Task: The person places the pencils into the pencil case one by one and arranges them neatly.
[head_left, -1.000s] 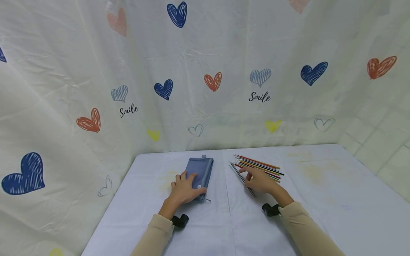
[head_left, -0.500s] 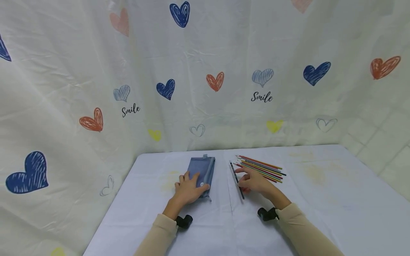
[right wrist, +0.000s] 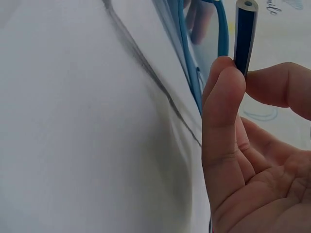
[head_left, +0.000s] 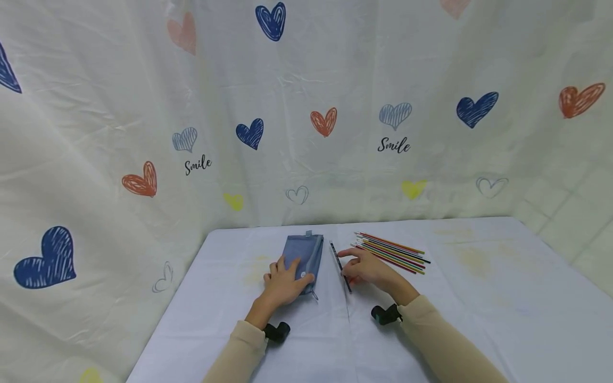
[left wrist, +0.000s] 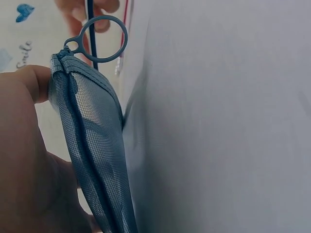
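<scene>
My left hand [head_left: 282, 284] rests with spread fingers on a flat blue mesh pencil case [head_left: 303, 250], the thumb along its near right part. In the left wrist view the zipper edge of the case [left wrist: 97, 116] and its round pull ring [left wrist: 126, 41] stand close to that hand. Just right of the case, my right hand [head_left: 365, 267] pinches a dark pencil [head_left: 337, 257] between thumb and fingers. Seen from the right wrist, this pencil [right wrist: 245, 36] has a dark blue hexagonal barrel, and its end points up past the fingertips.
Several coloured pencils [head_left: 399, 253] lie side by side in a loose bunch behind and right of my right hand. A white cloth [head_left: 306, 346] covers the table. Behind it hangs a pale curtain [head_left: 287, 170] printed with hearts.
My right hand has moved left with the dark pencil, away from the bunch and closer to the pencil case. The left hand stays on the case.
</scene>
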Available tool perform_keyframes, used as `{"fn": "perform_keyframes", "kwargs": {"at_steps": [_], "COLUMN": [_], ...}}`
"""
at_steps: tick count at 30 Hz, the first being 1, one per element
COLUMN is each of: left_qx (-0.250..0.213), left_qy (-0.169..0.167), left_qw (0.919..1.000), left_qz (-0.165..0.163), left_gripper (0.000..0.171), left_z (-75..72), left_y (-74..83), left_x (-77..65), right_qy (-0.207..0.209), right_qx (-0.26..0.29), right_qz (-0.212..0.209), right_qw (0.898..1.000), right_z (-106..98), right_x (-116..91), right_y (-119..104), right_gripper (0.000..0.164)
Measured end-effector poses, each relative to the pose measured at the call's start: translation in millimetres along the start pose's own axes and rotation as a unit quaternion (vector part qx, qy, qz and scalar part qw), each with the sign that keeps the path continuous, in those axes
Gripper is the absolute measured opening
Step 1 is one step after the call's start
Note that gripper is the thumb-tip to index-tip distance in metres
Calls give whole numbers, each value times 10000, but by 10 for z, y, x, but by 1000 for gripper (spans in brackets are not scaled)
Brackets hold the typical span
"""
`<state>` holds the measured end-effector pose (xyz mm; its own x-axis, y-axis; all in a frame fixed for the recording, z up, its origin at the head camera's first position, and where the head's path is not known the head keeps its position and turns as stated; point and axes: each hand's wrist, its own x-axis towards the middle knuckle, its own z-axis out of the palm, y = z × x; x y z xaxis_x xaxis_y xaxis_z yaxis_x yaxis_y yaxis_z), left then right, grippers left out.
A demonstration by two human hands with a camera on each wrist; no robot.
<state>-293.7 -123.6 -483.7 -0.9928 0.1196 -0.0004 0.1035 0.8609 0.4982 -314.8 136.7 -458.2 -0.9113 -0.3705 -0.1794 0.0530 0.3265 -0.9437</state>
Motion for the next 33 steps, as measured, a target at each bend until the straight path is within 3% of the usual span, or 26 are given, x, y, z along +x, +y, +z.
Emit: {"fn": "perform_keyframes", "kwargs": {"at_steps": [6,14,27,33], "left_qx": [-236,-494,-905,-895], "left_qy": [-81,24,100,36], "left_qw": [9996,9987,9958,9960], "left_qz": [-127,-150,38,4], "left_gripper": [78,79,76,76], "left_z": [67,111,82,66], "left_y": [-75,-124,-100,-99], "left_x": [51,79,55,34], "right_qy": [-256,-270,117,307], "right_qx": [130,256,209,533], "right_qz": [41,28,114,192], "right_qw": [9996,9993,9996,9979], "right_z": [80,163,341,454], "right_x": [145,249,394,460], "right_y": [44,45,-33,-56], "right_gripper": [58,60,57,56]}}
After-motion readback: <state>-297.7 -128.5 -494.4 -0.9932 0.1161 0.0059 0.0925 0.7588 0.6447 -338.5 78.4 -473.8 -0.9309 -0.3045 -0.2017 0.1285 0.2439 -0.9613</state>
